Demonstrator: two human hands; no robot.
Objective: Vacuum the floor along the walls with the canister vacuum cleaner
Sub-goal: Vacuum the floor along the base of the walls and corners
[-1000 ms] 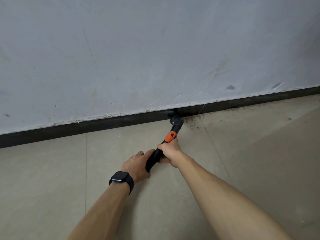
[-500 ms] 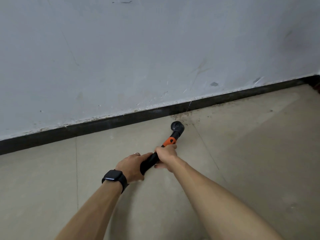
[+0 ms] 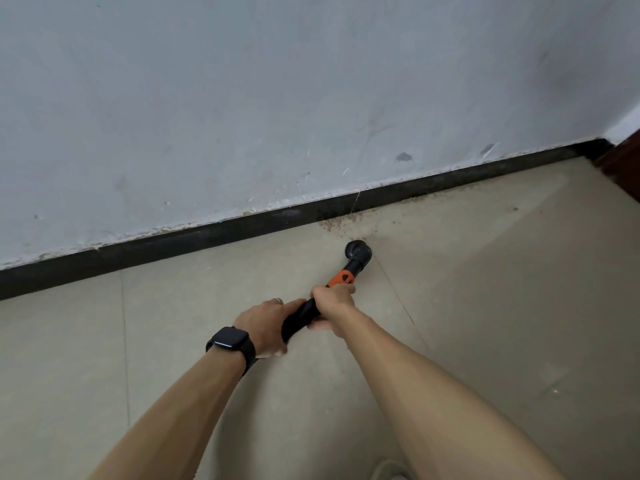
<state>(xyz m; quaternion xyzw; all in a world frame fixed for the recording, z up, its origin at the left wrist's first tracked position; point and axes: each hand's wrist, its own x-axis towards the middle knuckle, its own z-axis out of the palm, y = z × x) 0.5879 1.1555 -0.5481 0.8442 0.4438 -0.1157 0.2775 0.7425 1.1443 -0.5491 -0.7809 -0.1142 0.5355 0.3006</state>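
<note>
Both hands hold the black vacuum wand [image 3: 302, 314], which points up and right toward the wall. My right hand [image 3: 332, 301] grips it just behind the orange collar [image 3: 341, 278]. My left hand [image 3: 265, 323], with a black watch on the wrist, grips the wand lower down. The round black brush nozzle [image 3: 358, 251] sits on the beige tiled floor a short way out from the black baseboard [image 3: 207, 237]. A patch of brown dust [image 3: 341, 224] lies between the nozzle and the baseboard. The canister and hose are out of view.
A scuffed grey-white wall [image 3: 277, 98] fills the upper half. Brown dust runs on along the baseboard to the right toward a corner [image 3: 604, 145], where a dark reddish-brown surface [image 3: 623, 164] begins. Beige floor tiles [image 3: 502, 306] spread to both sides.
The nozzle has drawn back from the baseboard onto the open floor. The view has shifted right, bringing the right-hand corner into sight. Both hands keep their grip.
</note>
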